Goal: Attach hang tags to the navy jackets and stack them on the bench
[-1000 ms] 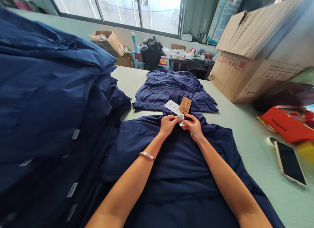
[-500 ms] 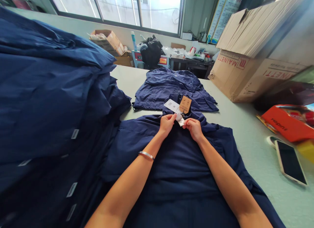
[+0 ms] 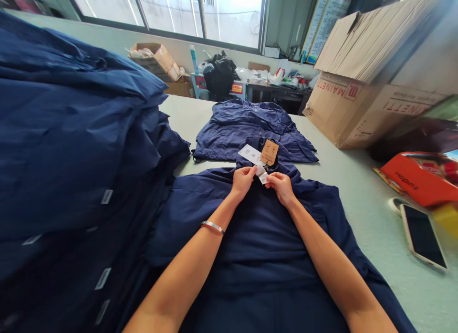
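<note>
"The white label [image 3: 262, 175]?"
"Just below the brown tag [image 3: 269, 152]; left hand [image 3: 243, 183] and right hand [image 3: 281, 186] pinch it."
"Handling?"
"Likely light, soft, though it's too small to be sure; grip its edges."

On tbl [image 3: 390, 271] R, we see a big cardbd box [image 3: 352, 101] w/ upside-down red print, an orange box [image 3: 411, 175] nr it, a phone [image 3: 424, 235] beside a white roll [image 3: 392, 206]. In bkgd, we've a blk cloth heap [image 3: 219, 74] below a window [image 3: 171, 13].
</note>
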A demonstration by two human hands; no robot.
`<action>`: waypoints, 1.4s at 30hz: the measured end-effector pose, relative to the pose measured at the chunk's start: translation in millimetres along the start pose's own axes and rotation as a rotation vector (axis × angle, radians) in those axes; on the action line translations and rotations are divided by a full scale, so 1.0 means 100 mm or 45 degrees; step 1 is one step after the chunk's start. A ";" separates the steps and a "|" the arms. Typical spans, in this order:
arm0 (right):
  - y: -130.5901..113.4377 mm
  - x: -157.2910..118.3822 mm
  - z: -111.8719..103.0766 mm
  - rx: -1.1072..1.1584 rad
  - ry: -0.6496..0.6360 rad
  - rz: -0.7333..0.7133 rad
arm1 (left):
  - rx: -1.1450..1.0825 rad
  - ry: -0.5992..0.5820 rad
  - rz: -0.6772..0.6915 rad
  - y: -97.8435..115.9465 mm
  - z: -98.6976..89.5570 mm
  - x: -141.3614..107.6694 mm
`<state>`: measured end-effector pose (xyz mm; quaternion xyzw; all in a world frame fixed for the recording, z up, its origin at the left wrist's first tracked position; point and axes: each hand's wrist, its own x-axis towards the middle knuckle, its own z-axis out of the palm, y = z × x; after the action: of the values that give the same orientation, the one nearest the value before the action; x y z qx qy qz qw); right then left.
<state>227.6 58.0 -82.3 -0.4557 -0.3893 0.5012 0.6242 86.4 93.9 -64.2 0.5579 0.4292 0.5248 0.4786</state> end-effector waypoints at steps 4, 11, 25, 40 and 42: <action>0.01 0.00 0.00 -0.012 -0.015 -0.012 | 0.009 -0.010 0.016 -0.01 0.00 0.01; -0.06 -0.03 0.04 -0.203 0.291 -0.208 | 0.251 -0.042 0.163 -0.06 -0.01 -0.01; -0.04 0.21 -0.12 -0.229 0.565 -0.089 | 1.062 -0.642 0.829 -0.05 0.00 -0.18; -0.06 0.23 -0.21 0.200 0.422 -0.035 | 0.603 -0.299 0.445 -0.03 0.04 -0.17; -0.06 0.23 -0.20 0.236 0.442 -0.056 | 0.376 -0.142 0.232 -0.04 0.03 -0.10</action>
<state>252.0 76.8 -81.7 -0.4672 -0.2378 0.4350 0.7321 89.1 84.1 -70.4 0.6869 0.4223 0.4655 0.3649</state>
